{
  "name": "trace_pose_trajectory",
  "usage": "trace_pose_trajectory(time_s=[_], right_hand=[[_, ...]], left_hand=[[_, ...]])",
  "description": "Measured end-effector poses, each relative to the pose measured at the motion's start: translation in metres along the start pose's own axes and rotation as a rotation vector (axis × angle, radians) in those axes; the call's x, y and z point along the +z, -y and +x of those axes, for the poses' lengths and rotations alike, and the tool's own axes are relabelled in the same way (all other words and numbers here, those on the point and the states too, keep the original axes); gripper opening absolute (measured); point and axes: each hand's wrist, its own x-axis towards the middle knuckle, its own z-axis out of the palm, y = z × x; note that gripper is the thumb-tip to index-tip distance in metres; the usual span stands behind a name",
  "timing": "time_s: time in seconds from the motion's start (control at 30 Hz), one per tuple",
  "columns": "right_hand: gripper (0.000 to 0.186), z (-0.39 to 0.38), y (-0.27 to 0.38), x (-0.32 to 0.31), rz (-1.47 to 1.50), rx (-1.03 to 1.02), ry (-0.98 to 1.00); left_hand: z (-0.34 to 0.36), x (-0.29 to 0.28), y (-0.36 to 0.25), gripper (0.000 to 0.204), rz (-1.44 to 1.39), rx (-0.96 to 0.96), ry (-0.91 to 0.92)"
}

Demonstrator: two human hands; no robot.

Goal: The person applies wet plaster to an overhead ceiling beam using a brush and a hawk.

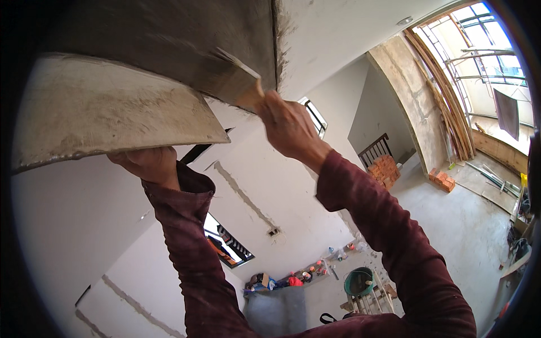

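Observation:
Overhead is a band of dark grey wet plaster, bordered on the right by a pale ceiling surface. My right hand is raised and closed round the handle of a plastering trowel. The trowel's blade is against or very close to the plaster near its right edge, slightly smeared by motion. At the left, my left hand grips a wide, pale hawk board from below. The board is held up close under the plaster; its handle is hidden, and grey residue marks its face.
Far below, a green bucket stands beside wooden slats. Bricks are stacked near a dark railing. Long timber planks lean by the bright window at right. Bottles and bags line the wall's foot.

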Motion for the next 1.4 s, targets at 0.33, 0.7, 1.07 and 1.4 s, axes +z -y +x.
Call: trace_pose_trajectory(time_s=[0.33, 0.7, 1.07, 1.4], right_hand=[[0.015, 0.004, 0.012, 0.004, 0.056, -0.106, -0.055], [0.018, -0.017, 0.07, -0.095, 0.677, 0.731, 0.563], [0.018, 0.048, 0.132, -0.09, 0.847, 0.877, 0.484], [0.017, -0.012, 0.144, -0.129, 1.013, 0.689, 0.57]], left_hand=[[0.01, 0.001, 0.001, 0.042, -0.049, -0.028, 0.072], [0.004, 0.002, -0.013, 0.019, -0.497, -0.671, -0.117], [-0.01, 0.015, -0.002, 0.024, -0.635, -0.856, 0.0], [0.01, -0.006, -0.023, 0.032, -0.701, -0.977, -0.127]])
